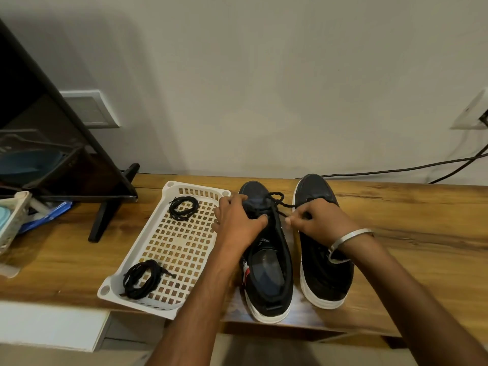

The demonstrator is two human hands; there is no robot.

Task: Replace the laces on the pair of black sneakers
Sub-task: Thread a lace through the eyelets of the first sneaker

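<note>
Two black sneakers with white soles stand side by side on the wooden table, toes pointing away from me. My left hand grips the upper of the left sneaker over its eyelet area. My right hand pinches a black lace that runs loosely from that shoe's front across the gap. The hand hovers over the right sneaker. A silver bangle sits on my right wrist.
A white perforated tray lies left of the shoes, holding two coiled black laces. A dark stand and clutter fill the far left. A black cable runs along the wall at back right.
</note>
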